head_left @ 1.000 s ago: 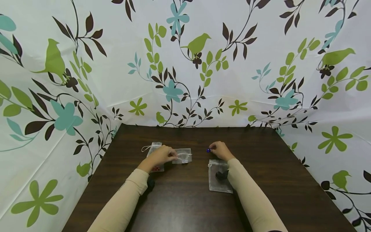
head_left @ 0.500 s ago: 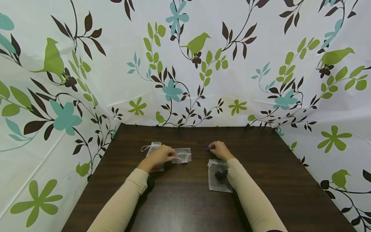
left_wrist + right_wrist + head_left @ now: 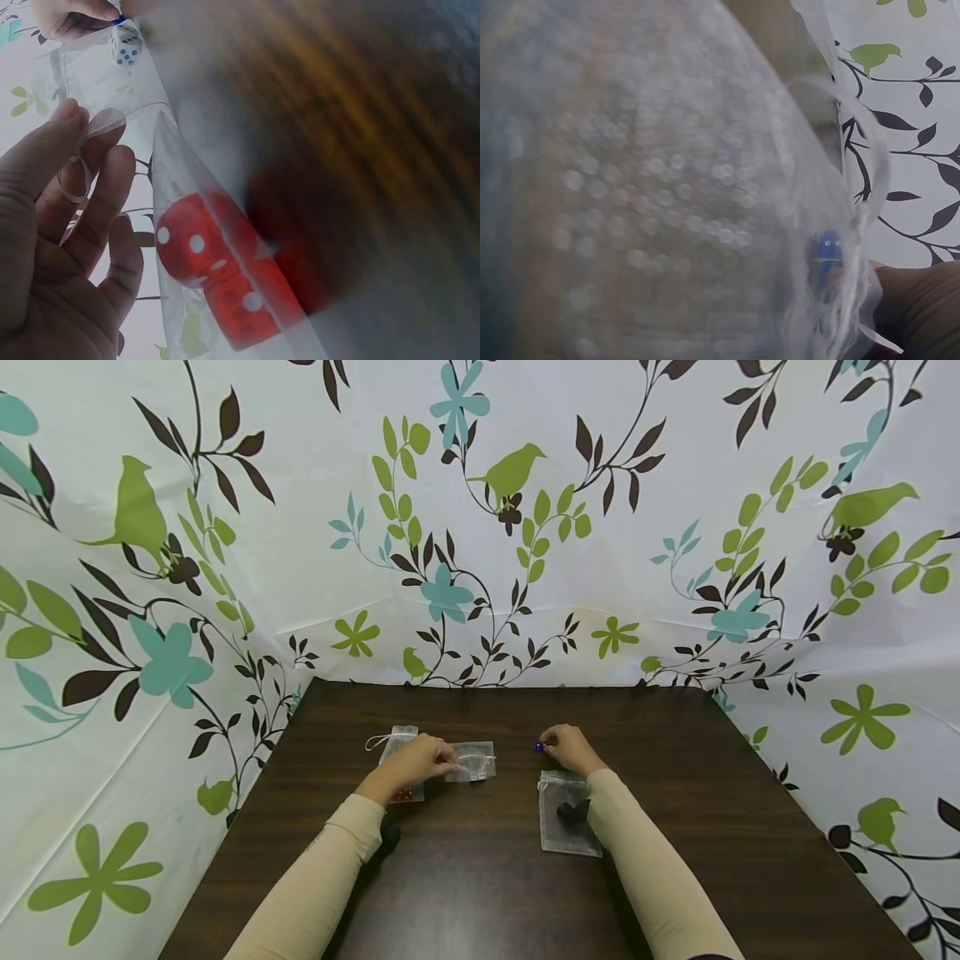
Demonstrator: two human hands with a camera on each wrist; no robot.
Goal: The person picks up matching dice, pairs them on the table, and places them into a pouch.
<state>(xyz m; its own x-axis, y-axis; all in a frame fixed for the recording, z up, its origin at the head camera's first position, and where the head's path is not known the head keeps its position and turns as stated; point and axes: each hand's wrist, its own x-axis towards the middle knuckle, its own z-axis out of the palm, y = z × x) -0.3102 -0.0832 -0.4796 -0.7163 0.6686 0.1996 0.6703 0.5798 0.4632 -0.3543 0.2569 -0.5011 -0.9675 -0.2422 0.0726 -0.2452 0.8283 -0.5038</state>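
My left hand [image 3: 420,760] pinches the drawstring end of a small sheer pouch [image 3: 468,750] between thumb and fingertips. White dice with blue dots [image 3: 127,52] lie in that pouch. Under my left wrist is another sheer pouch [image 3: 397,743] with red dice [image 3: 202,240] inside. My right hand [image 3: 572,749] holds a blue die [image 3: 539,747] at its fingertips, to the right of the middle pouch. Beside the right wrist lies a larger sheer pouch [image 3: 562,839]; it blurs across much of the right wrist view, and no dice show in it.
All of this is on a dark wooden table [image 3: 480,877]. A white cloth [image 3: 300,560] printed with leaves, birds and flowers hangs behind the table and along its sides. Dark wrist cameras [image 3: 573,812] sit under both sleeves.
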